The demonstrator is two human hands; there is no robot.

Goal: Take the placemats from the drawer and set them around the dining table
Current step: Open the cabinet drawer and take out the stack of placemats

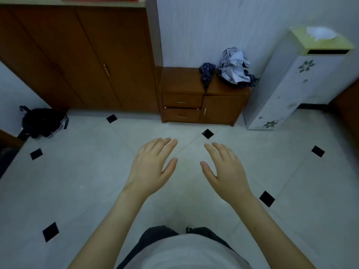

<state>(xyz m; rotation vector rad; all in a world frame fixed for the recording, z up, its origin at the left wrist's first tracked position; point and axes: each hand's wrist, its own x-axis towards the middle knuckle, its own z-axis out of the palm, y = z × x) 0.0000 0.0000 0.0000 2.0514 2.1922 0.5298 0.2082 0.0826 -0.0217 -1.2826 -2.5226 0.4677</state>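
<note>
No writing or brand can be read anywhere; the only markings are dark flower prints on the tall white unit [287,82] leaning against the wall at right. The left hand [149,166] and right hand [227,169] are held out side by side above the floor [87,181], palms down, fingers spread loosely, both empty and apart from each other. Ahead stands a small brown cabinet [204,96] with two drawers at its left and a door at its right. The upper drawer [182,100] looks closed; the lower drawer [181,115] shows a thin gap along its top edge. No placemats can be seen. On the cabinet top lie a dark patterned cloth [206,72] and a crumpled pale bundle [235,67]. A brown wardrobe [81,59] fills the left, with a black bag [43,122] on the floor beside it. Bare tiles with black diamonds lie between the hands and the cabinet.
</note>
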